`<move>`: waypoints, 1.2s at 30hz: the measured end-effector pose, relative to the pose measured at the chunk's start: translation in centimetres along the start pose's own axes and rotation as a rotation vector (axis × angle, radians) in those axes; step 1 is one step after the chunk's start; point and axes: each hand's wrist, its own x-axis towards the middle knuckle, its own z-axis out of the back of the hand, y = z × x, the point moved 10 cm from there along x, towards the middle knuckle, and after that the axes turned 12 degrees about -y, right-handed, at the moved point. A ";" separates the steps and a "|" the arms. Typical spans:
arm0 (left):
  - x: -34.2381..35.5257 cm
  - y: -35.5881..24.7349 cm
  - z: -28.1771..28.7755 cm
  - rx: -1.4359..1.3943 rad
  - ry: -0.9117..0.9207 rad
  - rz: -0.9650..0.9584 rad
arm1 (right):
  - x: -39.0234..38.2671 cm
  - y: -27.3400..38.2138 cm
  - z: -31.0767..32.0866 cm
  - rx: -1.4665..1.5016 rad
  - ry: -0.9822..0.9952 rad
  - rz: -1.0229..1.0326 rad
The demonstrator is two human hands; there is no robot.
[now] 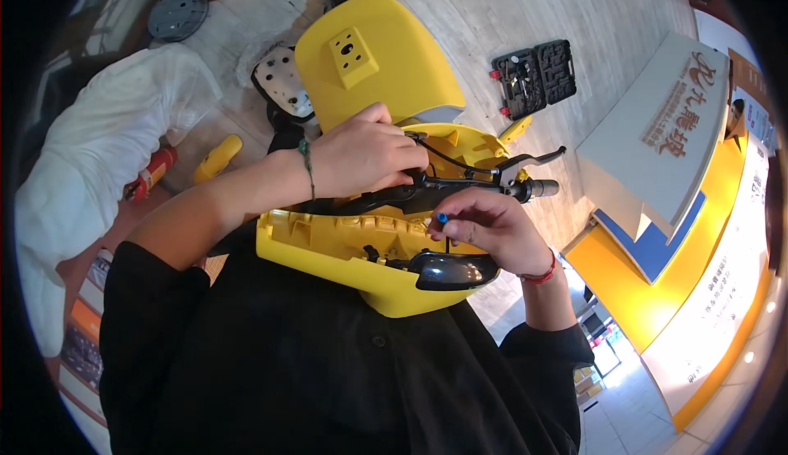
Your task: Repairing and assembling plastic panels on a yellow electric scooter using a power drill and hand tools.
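Note:
In front of me is a scooter's handlebar area, with a black handlebar between yellow plastic covers. The near yellow shell lies against my lap with its hollow inside facing up, and a glossy black panel is set in its right part. My left hand is over the handlebar, fingers curled down beside black cables; what they grip is hidden. My right hand pinches a small blue-ended cable connector above the shell, with a thin black wire below it. Past the right hand are the brake lever and handle grip.
A large yellow front panel rises beyond the handlebar. An open black toolbox lies on the floor at right, near a white and yellow counter. On the left are a white-covered object and a red fire extinguisher.

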 end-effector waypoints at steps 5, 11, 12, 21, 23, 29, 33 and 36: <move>-0.1 0.4 -0.1 -0.042 0.154 0.089 | 1.2 -1.0 1.8 -0.189 -0.205 -0.154; -0.2 0.4 0.0 -0.109 0.136 0.117 | 2.1 -0.3 2.0 -0.386 -0.244 -0.151; -0.2 0.3 0.2 -0.120 0.114 0.118 | 2.2 0.1 2.0 -0.478 -0.245 -0.128; -0.2 0.1 0.4 -0.108 0.075 0.113 | 2.7 0.0 1.9 -0.584 -0.217 -0.144; -0.2 0.2 0.3 -0.097 0.079 0.113 | 2.6 0.0 1.8 -0.574 -0.220 -0.157; -0.2 0.2 0.3 -0.070 0.044 0.047 | 2.5 0.0 1.8 -0.537 -0.238 -0.191; -0.1 -0.8 0.1 0.041 0.029 -0.084 | 2.4 0.0 2.0 -0.583 -0.266 -0.208; -0.1 -1.2 0.0 0.081 0.018 -0.138 | 2.5 -0.1 2.1 -0.631 -0.260 -0.219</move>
